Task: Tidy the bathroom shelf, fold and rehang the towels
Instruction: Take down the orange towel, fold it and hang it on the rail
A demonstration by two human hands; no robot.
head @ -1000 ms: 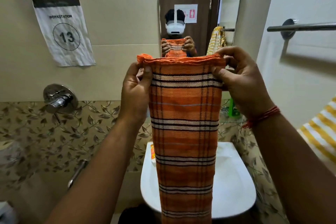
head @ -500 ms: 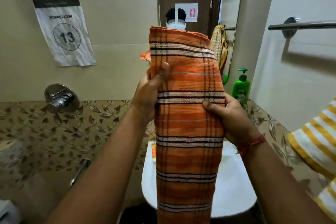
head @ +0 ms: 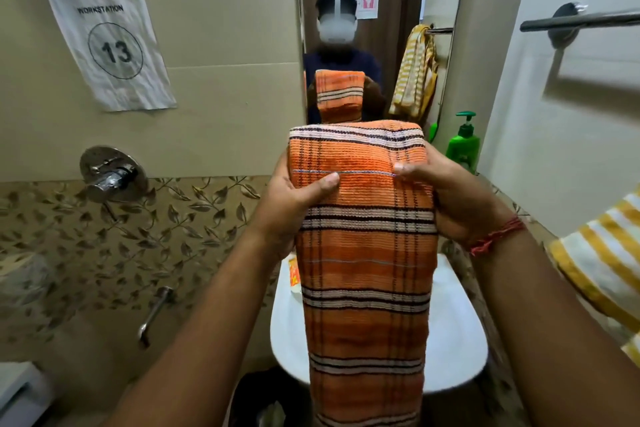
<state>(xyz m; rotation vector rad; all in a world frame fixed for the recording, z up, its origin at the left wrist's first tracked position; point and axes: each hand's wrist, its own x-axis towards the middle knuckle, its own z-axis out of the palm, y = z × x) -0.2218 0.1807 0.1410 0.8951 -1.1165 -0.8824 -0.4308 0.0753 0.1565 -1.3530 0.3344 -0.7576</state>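
An orange towel with black and white stripes (head: 363, 260) hangs folded lengthwise in front of me, above the white sink (head: 453, 333). My left hand (head: 294, 198) grips its left edge near the top fold, thumb across the front. My right hand (head: 446, 194) grips the right edge at the same height, thumb on the front. A red thread circles my right wrist. The towel's lower end runs out of view at the bottom. A metal towel bar (head: 581, 19) is fixed to the right wall, bare where visible.
A yellow and white striped towel (head: 602, 263) shows at the right edge. A green soap dispenser (head: 462, 144) stands by the mirror (head: 377, 28). A chrome tap fitting (head: 110, 175) sits on the left wall, beside a paper sign (head: 107, 38). A small orange packet (head: 294, 276) lies on the sink rim.
The towel was held up high by its top edge, then folded over. Both hands have come down and now hold the folded towel lower, by its sides.
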